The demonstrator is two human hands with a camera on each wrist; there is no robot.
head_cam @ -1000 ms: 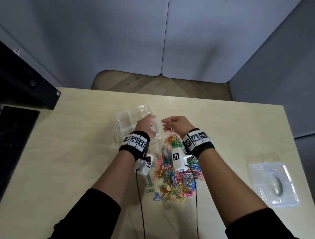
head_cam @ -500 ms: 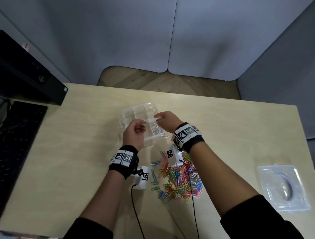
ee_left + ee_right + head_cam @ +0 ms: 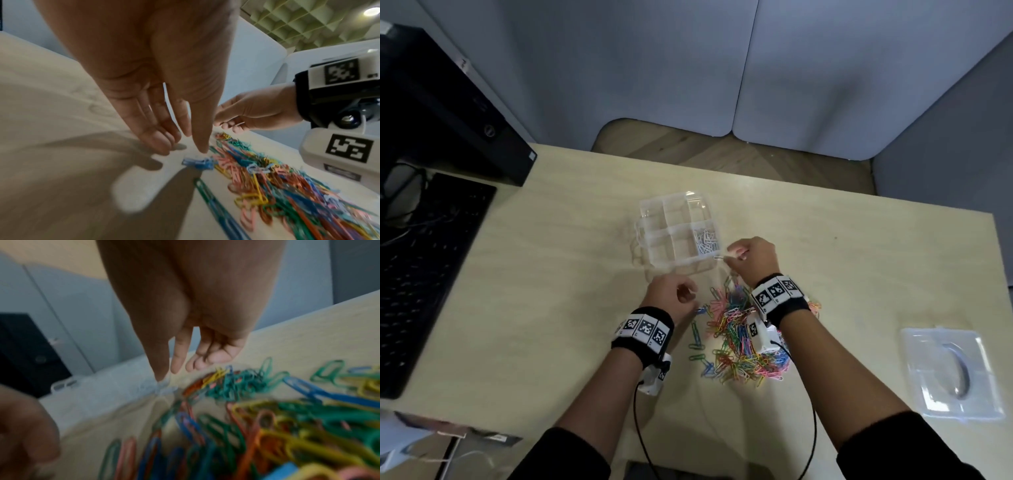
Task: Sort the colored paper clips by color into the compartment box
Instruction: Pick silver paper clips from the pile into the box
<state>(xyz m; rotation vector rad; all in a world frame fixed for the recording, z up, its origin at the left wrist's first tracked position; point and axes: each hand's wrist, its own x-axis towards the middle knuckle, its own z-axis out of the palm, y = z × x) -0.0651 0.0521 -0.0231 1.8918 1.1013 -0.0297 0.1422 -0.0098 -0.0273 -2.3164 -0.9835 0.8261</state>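
The clear compartment box (image 3: 654,219) stands on the table beyond the pile of colored paper clips (image 3: 739,335). One right-hand compartment holds white clips (image 3: 705,241). A single white paper clip (image 3: 719,257) lies at the box's near right corner. My right hand (image 3: 727,255) pinches its end with thumb and forefinger; the right wrist view shows this blurred (image 3: 167,376). My left hand (image 3: 688,294) hovers at the pile's left edge. Its fingers (image 3: 162,146) point down, relaxed and holding nothing, just above a blue clip (image 3: 198,162).
A black keyboard (image 3: 424,274) and a computer case (image 3: 448,113) fill the table's left side. A clear plastic lid (image 3: 955,373) lies at the right edge. Wrist-camera cables (image 3: 640,428) trail toward me. Grey partitions stand behind the table.
Both hands have drawn back from the box. The left one came down to the pile's left edge; the right one moved to the white clip beside the box's corner.
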